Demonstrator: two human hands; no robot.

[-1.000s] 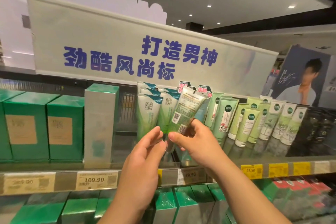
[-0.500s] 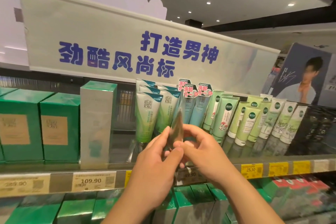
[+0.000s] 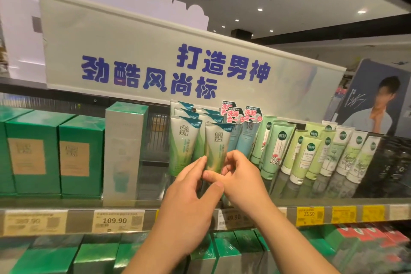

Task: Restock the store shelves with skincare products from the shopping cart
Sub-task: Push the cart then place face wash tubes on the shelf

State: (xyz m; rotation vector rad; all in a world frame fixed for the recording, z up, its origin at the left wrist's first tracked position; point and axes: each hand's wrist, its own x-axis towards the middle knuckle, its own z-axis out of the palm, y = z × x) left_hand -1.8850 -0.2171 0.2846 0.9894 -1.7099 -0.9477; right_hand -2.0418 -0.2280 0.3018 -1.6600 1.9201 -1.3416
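Both hands meet at the shelf (image 3: 311,203) front: the left hand (image 3: 189,204) and right hand (image 3: 239,177) pinch the lower end of a white-and-green tube (image 3: 215,147) (logo facing out), upright, cap down. Matching tubes (image 3: 183,140) stand at its 9 o'clock; blue tubes (image 3: 246,138) at 2 o'clock behind.
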